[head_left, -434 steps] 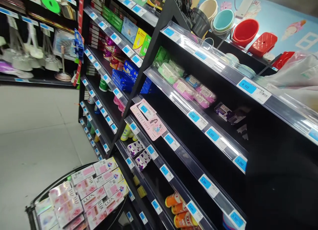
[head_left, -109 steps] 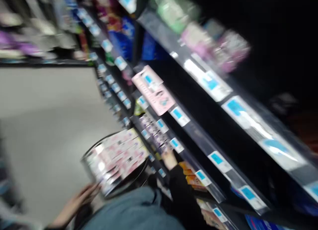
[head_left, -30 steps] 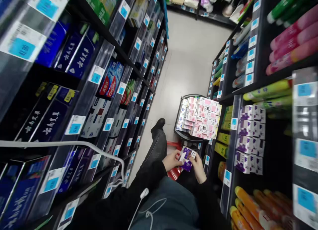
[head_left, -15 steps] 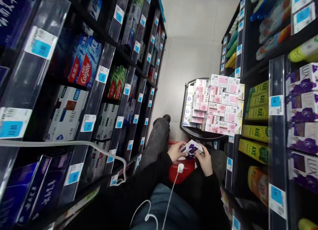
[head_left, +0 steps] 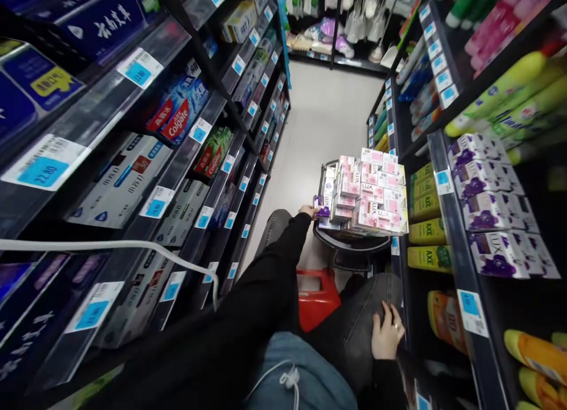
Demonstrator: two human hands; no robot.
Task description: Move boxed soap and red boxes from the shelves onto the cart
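Aisle [head_left: 315, 120]: purple box [head_left: 322, 207] in left hand [head_left: 307, 211], right hand [head_left: 386, 334] (spread) on leg [head_left: 361, 312]

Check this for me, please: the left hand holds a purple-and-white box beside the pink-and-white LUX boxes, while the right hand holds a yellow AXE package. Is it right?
Not quite. The current head view shows the right hand resting on the right leg, holding no package. The left hand does hold the purple-and-white box beside the pink-and-white LUX boxes.

Near the centre, the small box [head_left: 324, 207] was purple and white; right of it, the stacked boxes [head_left: 372, 194] were white with pink; far right, shelved boxes [head_left: 487, 211] bore purple flowers.
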